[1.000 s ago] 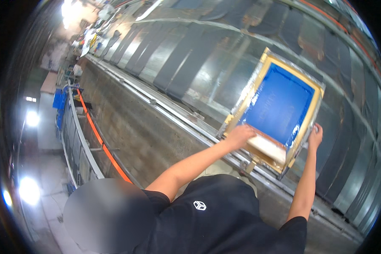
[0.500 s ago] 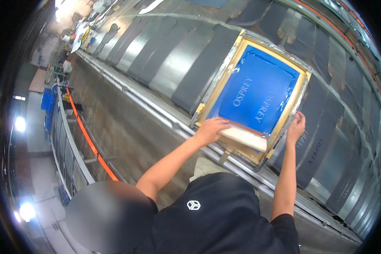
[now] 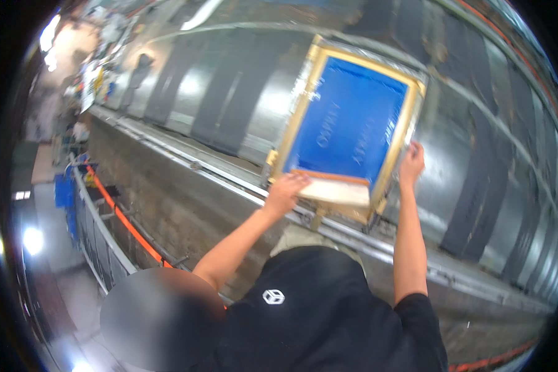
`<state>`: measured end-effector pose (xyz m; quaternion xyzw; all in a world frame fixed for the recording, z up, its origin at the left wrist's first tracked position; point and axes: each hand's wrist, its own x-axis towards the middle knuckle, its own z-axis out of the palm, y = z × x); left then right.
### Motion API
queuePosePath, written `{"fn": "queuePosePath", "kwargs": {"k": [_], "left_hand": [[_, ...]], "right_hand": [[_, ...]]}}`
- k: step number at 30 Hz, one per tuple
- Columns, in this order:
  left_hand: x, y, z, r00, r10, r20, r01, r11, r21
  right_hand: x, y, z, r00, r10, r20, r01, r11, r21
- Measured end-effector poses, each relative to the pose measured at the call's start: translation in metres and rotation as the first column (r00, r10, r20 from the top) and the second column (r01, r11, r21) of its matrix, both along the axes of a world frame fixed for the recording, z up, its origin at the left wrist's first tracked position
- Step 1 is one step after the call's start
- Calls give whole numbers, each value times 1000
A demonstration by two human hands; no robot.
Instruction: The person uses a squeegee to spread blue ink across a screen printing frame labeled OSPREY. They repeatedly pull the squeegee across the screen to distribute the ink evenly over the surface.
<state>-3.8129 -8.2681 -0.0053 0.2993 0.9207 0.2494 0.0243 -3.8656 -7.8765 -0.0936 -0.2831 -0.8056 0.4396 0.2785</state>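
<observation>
A screen-printing frame [image 3: 372, 67] with a yellow border and blue mesh [image 3: 356, 121] is over the long table in front of me. Pale lettering shows through the mesh. Across the frame's near end lies a squeegee [image 3: 336, 191] with a wide light handle and a reddish-brown blade edge. My left hand [image 3: 285, 193] is closed on the squeegee's left end. At the frame's right side, my right hand [image 3: 411, 166] has its fingers curled against the outer edge; motion blur softens them. Whether the frame rests flat or hangs slightly above the table cannot be seen.
Dark flat pieces [image 3: 232, 93] lie in rows on the shiny metal tabletop, left and right of the frame. A metal rail [image 3: 167, 158] runs along the table's near edge. Farther left is a grey railing with an orange strip [image 3: 127, 220]. Clutter stands at the far left end.
My view has shifted and blurred. The frame, squeegee and both hands appear to have moved rightward along the table together, and bare metal now shows beside the frame.
</observation>
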Motion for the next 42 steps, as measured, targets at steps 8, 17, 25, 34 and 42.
{"fn": "queuePosePath", "kwargs": {"k": [8, 17, 25, 34, 42], "left_hand": [[23, -23, -1, 989, -145, -8, 145, 989, -22], [-87, 21, -28, 982, -116, -149, 115, 993, -13], [-282, 103, -8, 991, -133, 22, 132, 991, 36], [-279, 102, -21, 983, -176, 42, 177, 984, -10], [-112, 17, -13, 982, -184, 41, 184, 983, 15]], "right_hand": [[-9, -6, 16, 976, -27, 214, 38, 998, -47], [3, 5, 40, 869, 25, 494, -198, 932, 302], [-100, -14, 126, 786, 474, 397, -611, 694, 380], [-90, -24, 61, 795, 412, 446, -569, 762, 310], [69, -104, 71, 764, 496, 413, -604, 775, 187]]}}
